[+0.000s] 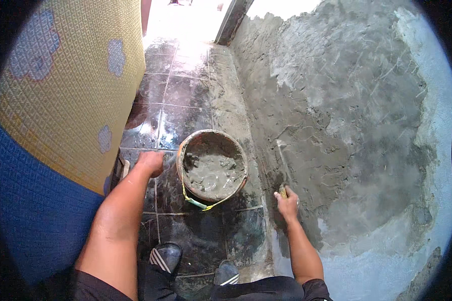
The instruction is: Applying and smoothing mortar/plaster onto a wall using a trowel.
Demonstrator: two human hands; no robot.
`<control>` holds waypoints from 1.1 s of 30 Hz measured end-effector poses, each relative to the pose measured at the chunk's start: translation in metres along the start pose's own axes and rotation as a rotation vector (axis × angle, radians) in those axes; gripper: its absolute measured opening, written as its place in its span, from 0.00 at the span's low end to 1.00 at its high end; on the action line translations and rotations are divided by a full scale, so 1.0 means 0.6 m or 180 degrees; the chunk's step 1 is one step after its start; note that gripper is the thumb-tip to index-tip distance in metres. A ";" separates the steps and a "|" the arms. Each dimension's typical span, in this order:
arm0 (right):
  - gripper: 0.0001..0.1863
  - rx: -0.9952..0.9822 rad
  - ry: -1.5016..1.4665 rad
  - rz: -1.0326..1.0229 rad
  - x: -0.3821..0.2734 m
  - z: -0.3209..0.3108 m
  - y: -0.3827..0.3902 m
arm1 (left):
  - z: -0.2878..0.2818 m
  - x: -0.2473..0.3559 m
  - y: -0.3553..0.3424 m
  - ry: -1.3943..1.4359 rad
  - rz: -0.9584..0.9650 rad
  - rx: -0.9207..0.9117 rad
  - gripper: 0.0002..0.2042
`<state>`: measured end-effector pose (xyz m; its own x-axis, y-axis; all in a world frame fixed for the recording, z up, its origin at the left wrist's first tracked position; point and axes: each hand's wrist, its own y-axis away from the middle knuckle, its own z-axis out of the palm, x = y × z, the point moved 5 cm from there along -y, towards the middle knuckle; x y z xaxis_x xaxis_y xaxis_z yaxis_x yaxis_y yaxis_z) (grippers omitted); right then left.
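My right hand grips a trowel by its handle, with the thin blade held against the wall. Wet grey mortar is spread over the wall around the blade in a rough, uneven layer. My left hand is closed in a loose fist beside the bucket, apart from it, and nothing shows sticking out of it. Between my hands a round bucket with a mortar-crusted rim stands on the floor. Inside it lies wet mortar, and its yellow handle hangs down on the near side.
A padded yellow and blue mat with cloud shapes stands along the left. Dark, smeared floor tiles run toward a bright doorway. My sandalled feet stand close to the bucket. Pale blue wall borders the mortar.
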<state>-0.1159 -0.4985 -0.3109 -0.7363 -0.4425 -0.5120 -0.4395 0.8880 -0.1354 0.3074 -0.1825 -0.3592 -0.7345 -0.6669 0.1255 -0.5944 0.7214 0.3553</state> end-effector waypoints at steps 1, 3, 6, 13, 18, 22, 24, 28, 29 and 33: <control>0.33 -0.0064 -0.0324 0.0098 -0.003 0.007 -0.015 | 0.005 -0.007 0.000 -0.0003 -0.0024 -0.0004 0.16; 0.32 -0.0055 -0.0270 0.0199 -0.014 0.007 -0.050 | 0.021 -0.022 -0.005 0.0032 -0.0027 -0.0010 0.16; 0.27 -0.0391 -0.1015 0.0846 -0.024 0.007 -0.088 | 0.024 -0.037 -0.005 0.0088 -0.0062 -0.0092 0.17; 0.19 -0.0686 -0.2399 0.1436 -0.016 0.001 -0.050 | 0.022 -0.036 -0.008 0.0007 -0.0154 -0.0050 0.16; 0.13 -0.0786 -0.2479 0.1596 -0.025 -0.021 0.019 | 0.009 -0.016 0.000 0.0089 -0.0074 -0.0092 0.16; 0.13 -0.0546 -0.2124 0.1307 -0.023 -0.034 0.042 | -0.011 0.004 0.006 0.0204 -0.0110 -0.0084 0.20; 0.13 -0.0552 -0.1998 0.1212 -0.026 -0.033 0.032 | -0.005 -0.005 -0.001 0.0255 -0.0133 -0.0020 0.20; 0.15 -0.0586 -0.1566 0.0916 -0.022 0.002 -0.028 | -0.008 -0.005 0.009 0.0298 -0.0011 0.0017 0.18; 0.14 -0.0582 -0.1253 0.0785 -0.027 0.016 -0.049 | -0.003 -0.008 0.007 0.0288 -0.0010 0.0030 0.18; 0.13 -0.0445 -0.1242 0.0879 -0.022 0.046 -0.099 | 0.001 -0.010 -0.003 0.0214 -0.0081 0.0125 0.19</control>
<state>-0.0656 -0.5417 -0.3196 -0.5992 -0.0895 -0.7956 -0.3398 0.9282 0.1515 0.3127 -0.1798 -0.3613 -0.6961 -0.6952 0.1792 -0.6259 0.7100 0.3227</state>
